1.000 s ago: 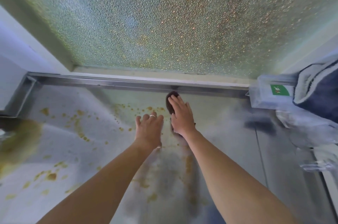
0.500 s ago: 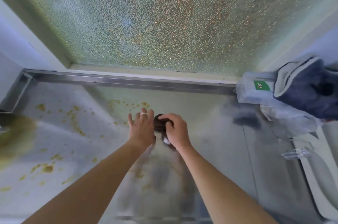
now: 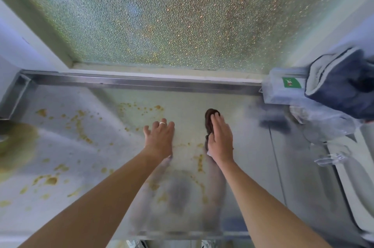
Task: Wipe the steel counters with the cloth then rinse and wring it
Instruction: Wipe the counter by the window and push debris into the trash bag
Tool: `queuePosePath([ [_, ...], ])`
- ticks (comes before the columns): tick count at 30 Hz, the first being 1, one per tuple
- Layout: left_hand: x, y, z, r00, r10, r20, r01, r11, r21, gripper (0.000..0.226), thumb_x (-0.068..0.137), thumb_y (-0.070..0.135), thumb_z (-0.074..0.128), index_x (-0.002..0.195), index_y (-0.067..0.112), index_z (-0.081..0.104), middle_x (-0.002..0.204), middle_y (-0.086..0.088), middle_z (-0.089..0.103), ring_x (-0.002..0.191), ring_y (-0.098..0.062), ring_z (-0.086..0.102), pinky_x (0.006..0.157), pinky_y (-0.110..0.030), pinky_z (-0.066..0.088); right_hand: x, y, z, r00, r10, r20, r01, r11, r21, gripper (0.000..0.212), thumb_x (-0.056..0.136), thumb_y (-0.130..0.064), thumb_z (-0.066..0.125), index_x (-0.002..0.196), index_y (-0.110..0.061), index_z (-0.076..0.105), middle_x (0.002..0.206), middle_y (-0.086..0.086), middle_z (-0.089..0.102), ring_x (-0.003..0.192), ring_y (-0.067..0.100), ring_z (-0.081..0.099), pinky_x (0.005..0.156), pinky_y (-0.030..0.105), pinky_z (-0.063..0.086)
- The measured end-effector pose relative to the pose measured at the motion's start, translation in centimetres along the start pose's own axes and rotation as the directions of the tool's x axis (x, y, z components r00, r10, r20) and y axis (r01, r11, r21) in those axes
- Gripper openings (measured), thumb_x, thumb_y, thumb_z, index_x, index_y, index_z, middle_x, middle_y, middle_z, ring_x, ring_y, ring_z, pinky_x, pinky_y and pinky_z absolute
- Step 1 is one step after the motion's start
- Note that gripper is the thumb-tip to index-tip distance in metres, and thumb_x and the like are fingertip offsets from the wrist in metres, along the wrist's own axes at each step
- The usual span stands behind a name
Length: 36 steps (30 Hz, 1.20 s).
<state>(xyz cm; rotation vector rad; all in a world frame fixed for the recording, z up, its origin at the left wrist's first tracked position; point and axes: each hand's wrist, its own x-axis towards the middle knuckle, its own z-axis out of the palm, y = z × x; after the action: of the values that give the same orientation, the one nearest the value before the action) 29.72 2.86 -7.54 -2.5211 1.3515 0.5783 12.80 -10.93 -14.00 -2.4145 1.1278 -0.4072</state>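
Observation:
A steel counter fills the lower view, spattered with yellow-brown stains on its left and middle. A small dark brown cloth lies on it near the middle. My right hand presses flat on the cloth with straight fingers, and only the cloth's far end and left edge show. My left hand, wearing a ring, rests flat on the bare steel just left of the cloth, fingers spread.
A steel upstand runs along the back under a frosted glass pane. At the right stand a clear plastic box with a green label, a dark blue towel and clear plastic items. A large brownish smear marks the far left.
My right hand, curled round the cloth half a second ago, has flattened on it and pushed it away and to the right. The left hand has stayed flat on the steel.

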Motion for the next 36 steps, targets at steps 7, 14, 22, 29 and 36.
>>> queuePosePath([
  [7, -0.2, -0.3, 0.7, 0.999, 0.003, -0.042, -0.006, 0.998, -0.069, 0.096, 0.058, 0.045, 0.089, 0.130, 0.020, 0.030, 0.134, -0.003, 0.041, 0.130, -0.026, 0.042, 0.104, -0.048, 0.038, -3.5, -5.3, 3.1, 0.986, -0.159, 0.051, 0.155, 0.985, 0.082, 0.068, 0.085, 0.004, 0.051, 0.152, -0.012, 0.045, 0.160, 0.005, 0.041, 0.151, 0.025, 0.033, 0.116, 0.044, 0.037],
  [14, -1.4, -1.1, 2.0, 0.966, -0.036, -0.254, -0.016, 0.980, -0.198, 0.056, 0.074, 0.031, 0.066, 0.121, 0.021, 0.038, 0.118, -0.006, 0.052, 0.105, -0.028, 0.061, 0.096, -0.044, 0.042, -7.0, -9.3, 4.9, 0.969, -0.229, 0.092, 0.213, 0.963, 0.164, 0.065, 0.080, 0.000, 0.054, 0.144, -0.013, 0.052, 0.154, 0.006, 0.050, 0.145, 0.024, 0.044, 0.109, 0.044, 0.045],
  [22, -4.1, -2.6, 2.1, 0.980, 0.086, -0.182, -0.108, 0.988, -0.111, 0.073, 0.070, 0.036, 0.073, 0.130, 0.020, 0.036, 0.134, -0.009, 0.042, 0.120, -0.029, 0.053, 0.100, -0.045, 0.039, -7.4, -8.7, -1.8, 0.973, -0.114, -0.198, 0.131, 0.989, 0.074, 0.058, 0.077, -0.005, 0.042, 0.129, -0.012, 0.065, 0.131, 0.004, 0.065, 0.117, 0.028, 0.059, 0.097, 0.041, 0.047],
  [29, -5.9, -1.6, 3.8, 0.966, 0.054, -0.252, -0.071, 0.996, -0.060, 0.050, 0.075, 0.021, 0.067, 0.121, 0.023, 0.047, 0.130, -0.005, 0.050, 0.113, -0.023, 0.055, 0.096, -0.042, 0.038, -12.2, -0.4, -3.7, 0.999, 0.050, 0.021, -0.043, 0.967, -0.250, 0.063, 0.089, -0.027, 0.058, 0.150, -0.015, 0.045, 0.153, 0.003, 0.049, 0.138, 0.019, 0.049, 0.113, 0.046, 0.029],
  [36, -7.9, -0.3, 5.7, 0.963, -0.024, -0.268, 0.007, 0.998, -0.064, 0.044, 0.074, 0.017, 0.064, 0.118, 0.020, 0.053, 0.122, -0.003, 0.054, 0.109, -0.022, 0.058, 0.097, -0.041, 0.038, -12.3, -2.1, 0.1, 0.999, 0.027, -0.018, -0.028, 0.996, -0.082, 0.063, 0.094, -0.022, 0.047, 0.153, -0.005, 0.038, 0.161, 0.012, 0.038, 0.152, 0.028, 0.031, 0.118, 0.047, 0.034],
])
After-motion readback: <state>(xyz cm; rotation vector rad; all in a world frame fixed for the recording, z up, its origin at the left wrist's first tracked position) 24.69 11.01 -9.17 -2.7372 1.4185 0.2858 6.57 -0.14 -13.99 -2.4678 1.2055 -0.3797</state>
